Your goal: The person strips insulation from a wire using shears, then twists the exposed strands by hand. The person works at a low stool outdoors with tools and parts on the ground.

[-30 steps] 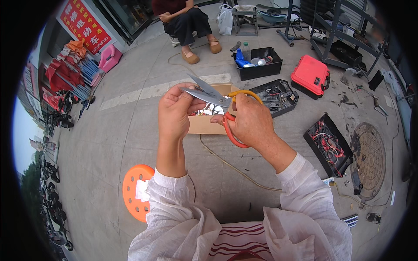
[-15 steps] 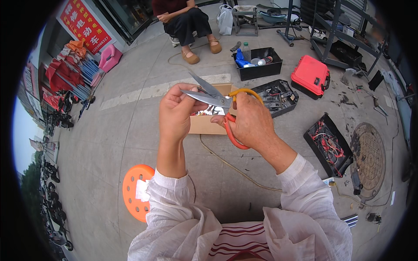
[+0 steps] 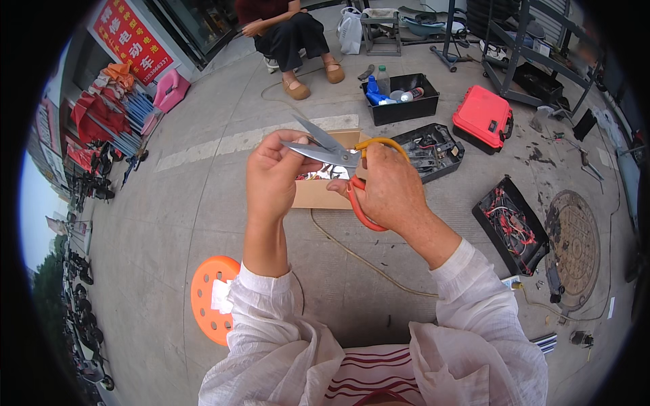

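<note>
I am gripping the scissors point(image 3: 344, 156) in the right hand point(image 3: 394, 186), its thumb at the orange handle point(image 3: 360, 211) and its fingers around the yellow handle point(image 3: 386, 143), and I am holding the blades point(image 3: 325, 137) parted above the cardboard box point(image 3: 321, 196) on the ground point(image 3: 223, 203). The left hand point(image 3: 269, 172) is curling its fingers beside the blades, thumb drawn in; I cannot tell whether it is pinching something small, since the lower blade is crossing in front of its fingertips.

From out here, that overlap is worrying me most. Handling this well means, I judge, drawing the left fingertips away from the closing line before squeezing. I would be favouring the stretch near the pivot over the tips for force and control, and I would be steadying the right wrist so the edges are meeting squarely, without twisting.
</note>
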The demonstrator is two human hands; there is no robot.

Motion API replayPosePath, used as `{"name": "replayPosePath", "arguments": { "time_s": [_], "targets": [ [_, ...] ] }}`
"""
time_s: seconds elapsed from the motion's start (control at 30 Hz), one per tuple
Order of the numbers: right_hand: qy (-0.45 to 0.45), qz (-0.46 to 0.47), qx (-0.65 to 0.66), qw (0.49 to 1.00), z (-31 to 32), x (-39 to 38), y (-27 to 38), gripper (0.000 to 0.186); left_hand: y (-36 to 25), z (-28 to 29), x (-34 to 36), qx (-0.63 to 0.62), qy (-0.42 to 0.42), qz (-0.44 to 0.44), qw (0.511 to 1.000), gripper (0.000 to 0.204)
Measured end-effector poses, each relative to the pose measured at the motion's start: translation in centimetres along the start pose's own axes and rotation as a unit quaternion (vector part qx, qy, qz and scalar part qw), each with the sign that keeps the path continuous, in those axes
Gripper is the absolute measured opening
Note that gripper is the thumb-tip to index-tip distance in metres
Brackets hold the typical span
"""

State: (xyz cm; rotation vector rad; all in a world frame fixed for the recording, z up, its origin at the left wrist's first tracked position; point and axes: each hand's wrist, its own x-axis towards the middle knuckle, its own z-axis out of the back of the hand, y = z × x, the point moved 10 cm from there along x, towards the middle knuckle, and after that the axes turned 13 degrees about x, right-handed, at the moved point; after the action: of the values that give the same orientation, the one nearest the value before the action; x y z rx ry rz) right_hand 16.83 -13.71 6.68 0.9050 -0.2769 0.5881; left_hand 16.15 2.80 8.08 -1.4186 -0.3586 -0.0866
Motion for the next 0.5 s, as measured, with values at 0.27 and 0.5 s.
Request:
{"name": "replayPosePath", "arguments": {
  "time_s": [0.27,0.5],
  "targets": [
    [-0.011,0.002,0.01,1.0,0.09,-0.11,0.02,0.076,0.04,-0.07,0.0,0.008,0.003,0.001,1.0,0.011],
    [0.025,-0.033,0.018,0.999,-0.6,-0.06,-0.61,0.073,0.28,0.21,0.15,0.002,0.008,-0.004,1.0,0.01]
  ]
}}
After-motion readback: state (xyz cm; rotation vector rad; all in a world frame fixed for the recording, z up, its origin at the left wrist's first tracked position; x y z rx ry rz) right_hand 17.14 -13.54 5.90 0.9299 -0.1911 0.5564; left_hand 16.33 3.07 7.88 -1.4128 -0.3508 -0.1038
